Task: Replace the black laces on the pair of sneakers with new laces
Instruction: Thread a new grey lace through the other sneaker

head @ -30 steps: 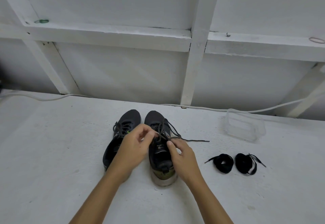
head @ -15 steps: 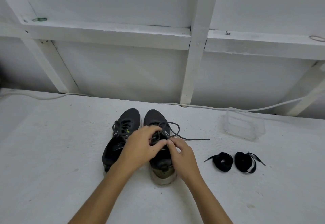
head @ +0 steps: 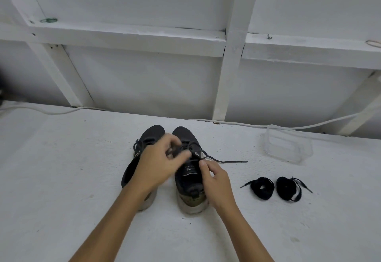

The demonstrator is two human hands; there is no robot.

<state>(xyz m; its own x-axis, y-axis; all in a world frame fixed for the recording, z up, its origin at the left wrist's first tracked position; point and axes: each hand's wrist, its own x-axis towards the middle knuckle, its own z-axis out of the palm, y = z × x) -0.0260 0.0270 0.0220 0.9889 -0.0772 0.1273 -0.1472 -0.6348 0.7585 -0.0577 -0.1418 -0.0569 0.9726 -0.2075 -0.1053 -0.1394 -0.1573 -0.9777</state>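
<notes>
Two dark grey sneakers stand side by side on the white surface, toes pointing away from me: the left sneaker and the right sneaker. My left hand reaches across and pinches the old black lace over the right sneaker's eyelets. My right hand rests on that sneaker's right side, thumb and forefinger near the tongue; whether it pinches lace I cannot tell. A loose lace end trails to the right. Two coiled new black laces lie to the right: one bundle and another bundle.
A clear plastic container sits at the back right. A white cable runs along the foot of the white framed wall. The white surface spreads wide on both sides.
My left hand has moved forward and right, up over the right sneaker's lacing. The lace loop has loosened and shifted. My right hand stays by the tongue.
</notes>
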